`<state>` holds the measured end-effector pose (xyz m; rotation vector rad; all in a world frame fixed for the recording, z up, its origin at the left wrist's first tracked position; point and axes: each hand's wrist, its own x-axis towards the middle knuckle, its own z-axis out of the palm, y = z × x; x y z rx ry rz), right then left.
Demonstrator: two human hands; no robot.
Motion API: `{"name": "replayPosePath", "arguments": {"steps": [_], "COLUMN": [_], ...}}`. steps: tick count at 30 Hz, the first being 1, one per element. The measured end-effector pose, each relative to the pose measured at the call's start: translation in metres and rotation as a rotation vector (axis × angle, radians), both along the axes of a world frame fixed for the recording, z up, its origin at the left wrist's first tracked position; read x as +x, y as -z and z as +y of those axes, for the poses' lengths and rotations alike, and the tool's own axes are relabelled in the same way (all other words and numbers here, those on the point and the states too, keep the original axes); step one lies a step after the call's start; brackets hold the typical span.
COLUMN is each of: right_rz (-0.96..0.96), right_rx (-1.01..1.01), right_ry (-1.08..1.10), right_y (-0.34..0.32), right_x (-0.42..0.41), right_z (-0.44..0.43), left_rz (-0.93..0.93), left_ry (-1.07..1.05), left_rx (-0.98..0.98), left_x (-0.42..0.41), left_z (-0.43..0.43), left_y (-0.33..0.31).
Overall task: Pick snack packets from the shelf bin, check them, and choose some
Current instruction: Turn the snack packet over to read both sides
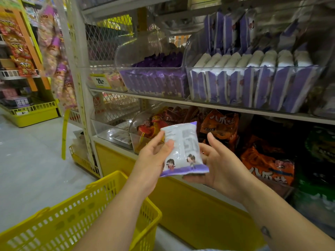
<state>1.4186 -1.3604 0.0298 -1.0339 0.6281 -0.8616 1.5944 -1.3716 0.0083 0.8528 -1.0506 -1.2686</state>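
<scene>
While left hand point(152, 161) pinches 1 packet point(183, 148) (purple-edged), right hand point(223, 168) cups it.

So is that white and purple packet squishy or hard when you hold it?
Probably soft and puffy: the packet bulges like a pillow. Likely light, since the left hand pinches it by one edge while the right hand just cups beneath. It looks shiny, so maybe a bit slippery.
</scene>
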Motion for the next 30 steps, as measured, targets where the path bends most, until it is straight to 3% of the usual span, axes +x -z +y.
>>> {"name": "replayPosePath", "arguments": {"steps": [4, 8, 12, 18, 25, 30], "right_rz": [-0.245, -0.294, -0.229, -0.041, -0.023, 0.062], "right_rx": [0.072, 0.028, -0.069, -0.156, -0.13, -0.231], "right_ry": [-0.021, 0.077, 0.17, 0.288, 0.231, 0.205], "right_y": [0.004, 0.013, 0.016, 0.021, 0.022, 0.023], "right_x": [0.01, 0.016, 0.015, 0.022, 0.021, 0.021], "right_z": [0.003, -0.002, -0.005, -0.003, -0.003, 0.001], "left_rz": [-0.277, -0.612, -0.66, -0.723, -0.656, -0.689], "left_ry": [-0.063, -0.22, -0.06, -0.035, 0.046, 0.013], "left_rx": [-0.141, -0.196, -0.215, -0.193, -0.161, -0.127], "left_x": [-0.012, -0.01, -0.017, -0.019, -0.014, -0.014], "left_z": [0.004, 0.003, 0.007, 0.009, 0.012, 0.011], "left_y": [0.007, 0.008, 0.013, 0.017, 0.008, 0.009]}}
